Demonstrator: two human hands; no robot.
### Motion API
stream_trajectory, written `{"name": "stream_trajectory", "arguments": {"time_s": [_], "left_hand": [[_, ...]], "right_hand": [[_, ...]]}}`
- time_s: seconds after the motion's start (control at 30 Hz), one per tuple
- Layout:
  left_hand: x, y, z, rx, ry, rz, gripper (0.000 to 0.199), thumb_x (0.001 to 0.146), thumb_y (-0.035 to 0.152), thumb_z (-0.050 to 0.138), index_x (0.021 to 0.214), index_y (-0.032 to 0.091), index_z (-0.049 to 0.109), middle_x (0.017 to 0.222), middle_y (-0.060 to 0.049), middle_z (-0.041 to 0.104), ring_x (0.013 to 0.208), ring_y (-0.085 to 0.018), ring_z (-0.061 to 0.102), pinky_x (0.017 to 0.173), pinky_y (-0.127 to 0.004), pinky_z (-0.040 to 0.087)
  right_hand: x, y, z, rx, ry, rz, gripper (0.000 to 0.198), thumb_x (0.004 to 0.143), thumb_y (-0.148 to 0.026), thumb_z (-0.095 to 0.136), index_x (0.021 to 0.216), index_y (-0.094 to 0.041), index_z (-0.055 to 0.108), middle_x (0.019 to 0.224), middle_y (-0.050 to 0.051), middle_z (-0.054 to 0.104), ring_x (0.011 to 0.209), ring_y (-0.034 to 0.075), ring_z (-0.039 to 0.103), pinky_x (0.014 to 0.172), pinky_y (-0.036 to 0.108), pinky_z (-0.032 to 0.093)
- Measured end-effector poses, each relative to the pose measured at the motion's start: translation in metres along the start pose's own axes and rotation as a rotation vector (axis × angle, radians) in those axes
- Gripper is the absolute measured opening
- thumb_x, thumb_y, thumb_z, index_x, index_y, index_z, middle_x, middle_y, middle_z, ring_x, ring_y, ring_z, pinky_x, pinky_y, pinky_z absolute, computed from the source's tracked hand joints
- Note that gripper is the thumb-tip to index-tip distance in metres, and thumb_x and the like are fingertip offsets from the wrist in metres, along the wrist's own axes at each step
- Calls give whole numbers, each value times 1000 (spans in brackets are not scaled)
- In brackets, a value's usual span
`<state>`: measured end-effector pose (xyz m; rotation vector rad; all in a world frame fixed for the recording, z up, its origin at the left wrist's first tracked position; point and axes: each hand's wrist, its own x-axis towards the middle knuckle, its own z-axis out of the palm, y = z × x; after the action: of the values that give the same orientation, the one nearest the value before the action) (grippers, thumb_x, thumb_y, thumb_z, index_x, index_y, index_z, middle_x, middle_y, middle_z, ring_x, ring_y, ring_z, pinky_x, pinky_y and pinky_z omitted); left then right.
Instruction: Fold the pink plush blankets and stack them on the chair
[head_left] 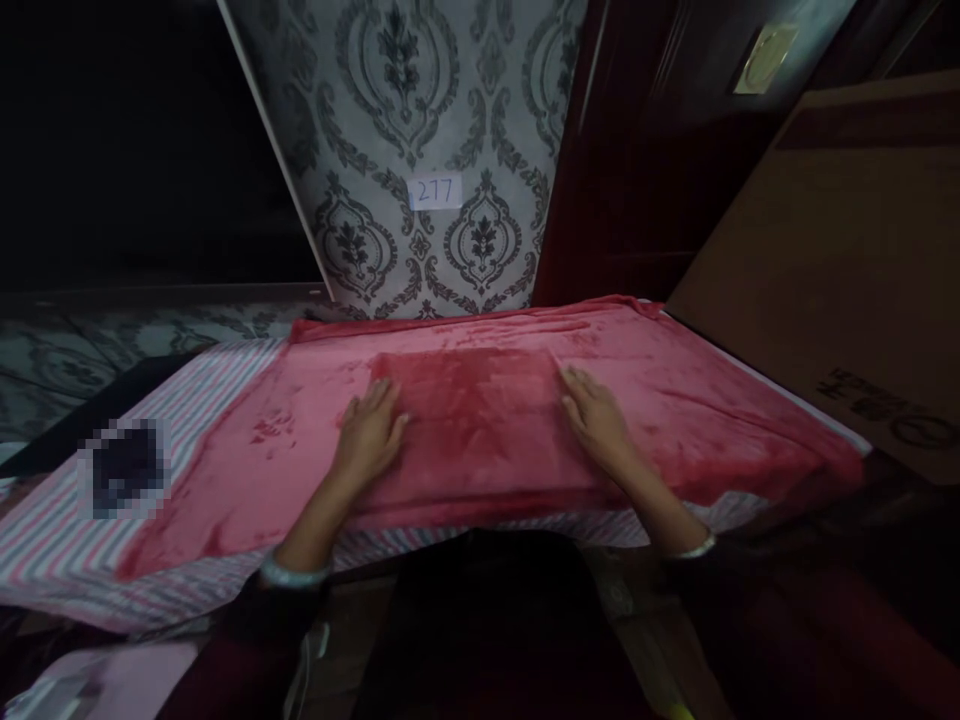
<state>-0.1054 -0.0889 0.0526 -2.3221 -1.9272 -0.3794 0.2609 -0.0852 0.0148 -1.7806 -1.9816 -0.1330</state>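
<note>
A pinkish-red plush blanket [255, 470] is spread over a table covered with a striped cloth [82, 540]. In its middle lies a darker red rectangular piece of plush cloth [476, 415]; whether this is a fold of the blanket or a separate piece, I cannot tell. My left hand [367, 430] rests along its left edge, fingers stretched out. On the opposite side, my right hand [598, 418] touches the right edge near the far corner, its fingers also extended. Neither hand grips anything.
A large cardboard box [840, 260] stands at the right. A dark screen [150, 150] is at the left, above a pixelated dark object [126, 468] on the striped cloth. Behind the table, patterned wallpaper [420, 130] carries a paper label [435, 191] reading 277.
</note>
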Motion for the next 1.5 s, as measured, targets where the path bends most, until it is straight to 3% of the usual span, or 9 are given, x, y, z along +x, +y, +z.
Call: {"name": "stream_trajectory", "arguments": {"time_s": [0.13, 0.27, 0.5, 0.63, 0.8, 1.0, 1.27, 1.4, 1.5], "left_hand": [[86, 42, -14, -63, -178, 112, 65, 101, 38, 43, 161, 17, 31, 170, -12, 25, 158, -26, 20, 127, -51, 18], [130, 58, 16, -98, -269, 126, 60, 103, 42, 40, 160, 23, 34, 169, -11, 27, 157, -27, 22, 126, -55, 19], [124, 48, 87, -14, -171, 155, 58, 105, 44, 30, 160, 24, 35, 168, -8, 31, 157, -28, 23, 128, -57, 13], [125, 46, 83, -11, -149, 111, 60, 104, 48, 30, 159, 25, 37, 167, -8, 34, 156, -27, 24, 128, -56, 14], [128, 19, 67, -1, -157, -181, 62, 103, 47, 29, 157, 21, 40, 165, -10, 38, 156, -31, 23, 127, -62, 12], [125, -21, 59, -120, -154, -449, 60, 102, 46, 26, 156, 24, 42, 166, -7, 36, 153, -35, 30, 117, -63, 36], [117, -19, 61, -117, -60, -465, 57, 102, 41, 25, 151, 20, 46, 159, -14, 45, 136, -36, 51, 107, -56, 44], [116, -14, 60, -73, -5, -453, 53, 102, 38, 31, 146, 17, 52, 149, -16, 54, 130, -37, 53, 103, -54, 46], [115, -13, 59, -44, 25, -447, 51, 101, 37, 33, 143, 16, 55, 144, -18, 57, 127, -38, 54, 100, -52, 47]], "right_hand": [[79, -62, -1, -40, -125, -80, 59, 103, -31, 32, 161, -20, 36, 167, 10, 34, 153, 29, 30, 122, 52, 26], [110, -92, 28, -66, -209, -98, 56, 104, -31, 34, 159, -22, 38, 166, 9, 35, 154, 28, 30, 123, 54, 25], [101, -78, 90, -45, -219, -171, 53, 105, -31, 32, 156, -22, 44, 163, 6, 41, 151, 27, 34, 123, 53, 24], [103, -73, 89, -48, -187, -149, 52, 106, -32, 30, 155, -25, 47, 161, 5, 44, 150, 26, 35, 122, 52, 24], [106, -50, 78, -143, -138, 82, 52, 105, -34, 30, 149, -21, 54, 158, 10, 49, 148, 31, 37, 121, 58, 23], [106, -24, 79, -129, -137, 273, 55, 104, -35, 26, 152, -23, 50, 163, 9, 42, 150, 33, 32, 114, 63, 31], [115, -42, 53, -121, -196, 309, 57, 104, -33, 28, 155, -14, 43, 166, 11, 36, 154, 35, 26, 117, 64, 28], [126, -95, 40, -87, -231, -17, 58, 104, -34, 31, 160, -17, 36, 168, 12, 31, 156, 29, 23, 123, 59, 20], [122, -143, 53, -23, -318, -322, 58, 104, -38, 34, 160, -22, 35, 167, 10, 32, 155, 27, 26, 125, 56, 19]]}}
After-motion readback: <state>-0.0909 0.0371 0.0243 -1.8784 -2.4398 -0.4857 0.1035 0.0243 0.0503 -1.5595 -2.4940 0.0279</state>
